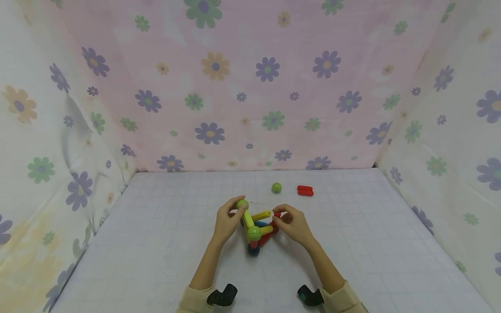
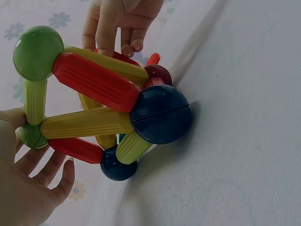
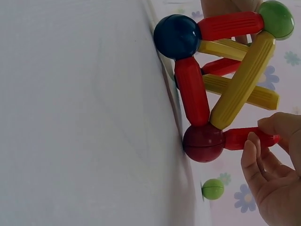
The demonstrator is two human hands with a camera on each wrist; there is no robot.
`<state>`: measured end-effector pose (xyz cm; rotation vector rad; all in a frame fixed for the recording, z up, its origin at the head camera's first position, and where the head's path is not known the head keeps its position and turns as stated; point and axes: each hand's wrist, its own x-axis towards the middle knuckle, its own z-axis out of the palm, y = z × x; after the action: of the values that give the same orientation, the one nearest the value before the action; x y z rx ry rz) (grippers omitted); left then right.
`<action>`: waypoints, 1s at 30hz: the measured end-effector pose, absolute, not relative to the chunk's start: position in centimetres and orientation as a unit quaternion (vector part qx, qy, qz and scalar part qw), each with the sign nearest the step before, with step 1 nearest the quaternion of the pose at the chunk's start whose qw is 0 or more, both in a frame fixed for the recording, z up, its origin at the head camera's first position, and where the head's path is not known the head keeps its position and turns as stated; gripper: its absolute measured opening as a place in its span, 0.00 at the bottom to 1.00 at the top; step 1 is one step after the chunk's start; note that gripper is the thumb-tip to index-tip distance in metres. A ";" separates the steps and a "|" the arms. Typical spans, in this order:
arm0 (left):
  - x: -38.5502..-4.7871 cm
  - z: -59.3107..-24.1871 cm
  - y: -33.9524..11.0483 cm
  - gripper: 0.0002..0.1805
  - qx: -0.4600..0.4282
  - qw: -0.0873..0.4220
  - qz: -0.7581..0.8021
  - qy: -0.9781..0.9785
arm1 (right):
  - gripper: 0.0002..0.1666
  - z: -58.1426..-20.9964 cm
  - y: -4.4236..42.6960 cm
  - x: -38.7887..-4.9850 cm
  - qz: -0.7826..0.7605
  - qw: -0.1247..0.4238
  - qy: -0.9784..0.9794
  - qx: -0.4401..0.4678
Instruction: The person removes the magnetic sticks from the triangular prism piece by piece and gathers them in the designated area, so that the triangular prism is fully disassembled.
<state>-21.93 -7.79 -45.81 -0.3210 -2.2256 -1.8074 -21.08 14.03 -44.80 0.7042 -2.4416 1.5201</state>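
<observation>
The rod-and-ball frame (image 1: 248, 219) stands on the tabletop (image 1: 156, 243) between both hands. The left hand (image 1: 227, 221) has its thumb and fingers closed around the far green ball (image 1: 242, 204) at an upper corner; the gap between the digits is only the width of the ball. The right hand (image 1: 295, 224) pinches the outer end of a red rod (image 3: 236, 139) between thumb and fingertips; the inner end of this rod meets the dark red ball (image 3: 203, 143). One yellow rod (image 1: 260, 215) projects with its outer end unsupported, close to the right hand's fingers. Caution: the rods appear to meet the balls end to end, so any joint may part under side load. Tilting the red rod could lever it off the dark red ball or drag that corner inward. A sideways brush of the right hand could dislodge the yellow rod. Excess pull or downward force at the far green ball could rack the frame, because the near green ball (image 1: 254, 233) and the near blue ball (image 1: 253, 250) beneath it are held by neither hand. A bump to the tabletop could set the loose green ball (image 1: 276, 188), beside two loose red rods (image 1: 305, 191), rolling.
</observation>
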 end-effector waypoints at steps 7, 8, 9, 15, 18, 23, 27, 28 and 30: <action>-21.8 -45.6 -7.7 0.16 -0.110 0.129 -0.620 -0.766 | 0.15 -46.6 15.8 -22.1 0.517 0.070 -0.830 0.196; -21.7 -45.5 -7.7 0.16 -0.111 0.129 -0.620 -0.766 | 0.16 -46.7 16.0 -22.0 0.518 0.066 -0.831 0.191; -21.6 -45.2 -7.7 0.16 -0.111 0.129 -0.619 -0.766 | 0.16 -46.7 16.3 -22.0 0.518 0.061 -0.832 0.189; -20.0 -42.5 -7.5 0.15 -0.115 0.127 -0.615 -0.770 | 0.16 -46.9 17.4 -22.1 0.489 0.048 -0.853 0.176; -19.8 -42.1 -7.5 0.15 -0.111 0.127 -0.611 -0.774 | 0.16 -47.0 17.7 -22.1 0.484 0.045 -0.857 0.174; -20.9 -44.0 -7.6 0.15 -0.110 0.129 -0.616 -0.769 | 0.15 -46.6 17.7 -21.8 0.490 0.051 -0.855 0.166; -21.8 -45.5 -7.7 0.16 -0.109 0.131 -0.621 -0.765 | 0.13 -45.0 17.2 -20.9 0.496 0.069 -0.850 0.163; -21.9 -45.6 -7.7 0.16 -0.110 0.132 -0.621 -0.765 | 0.12 -44.7 17.1 -20.7 0.497 0.071 -0.850 0.162; -21.9 -45.8 -7.8 0.16 -0.114 0.134 -0.621 -0.764 | 0.12 -44.2 17.0 -20.5 0.494 0.072 -0.851 0.164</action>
<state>-21.90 -7.76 -45.76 -0.3301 -2.2146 -1.8002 -20.52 17.01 -44.23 0.4931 -2.5571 1.4861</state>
